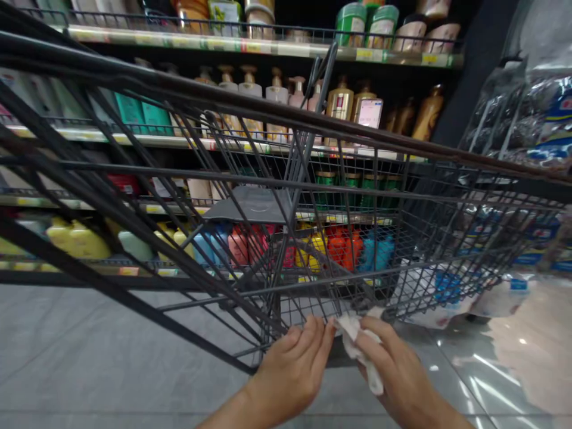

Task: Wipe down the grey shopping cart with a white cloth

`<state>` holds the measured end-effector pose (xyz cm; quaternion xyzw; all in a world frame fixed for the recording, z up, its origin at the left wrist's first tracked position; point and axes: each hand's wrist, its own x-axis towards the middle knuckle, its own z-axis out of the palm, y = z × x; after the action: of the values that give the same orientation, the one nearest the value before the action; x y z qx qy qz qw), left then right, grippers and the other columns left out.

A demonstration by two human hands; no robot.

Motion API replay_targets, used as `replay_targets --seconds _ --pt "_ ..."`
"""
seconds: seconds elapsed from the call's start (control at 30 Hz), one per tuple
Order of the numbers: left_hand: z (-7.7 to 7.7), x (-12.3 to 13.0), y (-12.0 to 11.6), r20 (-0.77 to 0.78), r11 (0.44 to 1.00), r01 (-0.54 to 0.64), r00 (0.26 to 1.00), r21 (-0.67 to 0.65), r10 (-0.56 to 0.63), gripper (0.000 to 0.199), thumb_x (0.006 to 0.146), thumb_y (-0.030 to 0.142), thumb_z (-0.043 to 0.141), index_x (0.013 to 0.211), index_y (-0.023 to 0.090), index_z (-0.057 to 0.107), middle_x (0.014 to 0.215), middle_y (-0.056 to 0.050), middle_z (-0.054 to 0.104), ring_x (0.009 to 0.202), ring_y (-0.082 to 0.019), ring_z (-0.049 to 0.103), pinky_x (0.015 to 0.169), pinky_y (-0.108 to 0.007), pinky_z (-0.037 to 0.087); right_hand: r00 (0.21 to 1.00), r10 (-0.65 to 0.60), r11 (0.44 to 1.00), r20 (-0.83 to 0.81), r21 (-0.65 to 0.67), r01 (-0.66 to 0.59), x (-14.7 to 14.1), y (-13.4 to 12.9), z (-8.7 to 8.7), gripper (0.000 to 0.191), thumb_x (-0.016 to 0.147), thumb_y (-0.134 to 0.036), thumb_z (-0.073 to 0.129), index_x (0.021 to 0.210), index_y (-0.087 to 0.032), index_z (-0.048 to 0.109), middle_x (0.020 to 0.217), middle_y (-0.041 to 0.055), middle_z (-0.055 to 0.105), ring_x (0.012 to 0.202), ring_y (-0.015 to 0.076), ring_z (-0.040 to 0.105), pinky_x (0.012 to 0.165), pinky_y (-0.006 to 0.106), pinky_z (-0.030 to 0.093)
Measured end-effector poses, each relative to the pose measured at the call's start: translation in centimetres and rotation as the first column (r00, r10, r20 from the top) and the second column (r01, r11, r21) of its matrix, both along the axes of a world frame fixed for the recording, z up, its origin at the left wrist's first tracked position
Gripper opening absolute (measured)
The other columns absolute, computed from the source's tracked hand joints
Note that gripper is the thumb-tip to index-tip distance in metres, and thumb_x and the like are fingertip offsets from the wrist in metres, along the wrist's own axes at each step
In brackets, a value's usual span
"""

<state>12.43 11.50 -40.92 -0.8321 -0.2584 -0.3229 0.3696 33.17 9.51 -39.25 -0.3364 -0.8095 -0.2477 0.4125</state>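
A dark metal shopping cart (pixel 250 173) spans the view, seen from its side, with a grey plastic flap inside. Low at its wire side, my left hand (pixel 295 366) has its fingers bent together against the lower bars, the fingertips beside a white cloth or tissue. My right hand (pixel 395 363) is closed around that crumpled white cloth (pixel 351 333), and one end of it hangs below the fingers. Both hands are close together at the bottom edge of the basket. Whether my left fingertips pinch part of the cloth or a wire is unclear.
Behind the cart stand store shelves (pixel 179 140) with rows of bottles and jars. Plastic-wrapped packs (pixel 543 119) are stacked at the right, and white bags (pixel 447 292) lie low behind the basket. Grey floor tiles (pixel 102 345) stretch beneath the cart.
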Motion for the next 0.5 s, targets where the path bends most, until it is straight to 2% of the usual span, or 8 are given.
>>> replay_targets --seconds 0.13,0.23,0.5 --pt "-0.3 0.0 -0.4 0.043 1.000 -0.005 0.999 0.000 0.005 0.038 0.090 0.015 0.036 0.116 0.011 0.062 0.104 -0.010 0.072 0.107 -0.019 0.060 0.093 -0.030 0.034 0.998 -0.068 0.993 0.004 0.101 0.067 -2.4 0.7 1.7 0.023 0.089 -0.017 0.045 0.105 -0.021 0.061 0.095 0.0089 0.063 0.086 0.0184 0.060 0.071 0.029 0.052" --pt "-0.5 0.2 -0.5 0.088 1.000 -0.022 0.996 -0.015 0.023 0.040 0.090 0.013 0.033 0.116 0.012 0.063 0.103 -0.009 0.072 0.106 -0.018 0.060 0.095 -0.031 0.035 0.994 -0.106 0.988 0.040 0.119 0.101 -2.8 1.2 1.7 0.019 0.090 -0.021 0.044 0.097 -0.018 0.062 0.085 0.0093 0.062 0.078 0.0197 0.057 0.065 0.031 0.049" --pt "-1.2 1.2 0.2 0.207 1.000 -0.021 0.978 0.014 0.018 0.040 0.087 0.012 0.041 0.122 0.010 0.060 0.095 -0.007 0.074 0.098 -0.017 0.061 0.086 -0.029 0.036 0.970 -0.232 0.970 0.072 0.099 0.224 2.2 1.7 -0.6 0.013 0.088 -0.019 0.045 0.095 -0.017 0.056 0.087 0.0081 0.056 0.075 0.0187 0.053 0.062 0.029 0.046"
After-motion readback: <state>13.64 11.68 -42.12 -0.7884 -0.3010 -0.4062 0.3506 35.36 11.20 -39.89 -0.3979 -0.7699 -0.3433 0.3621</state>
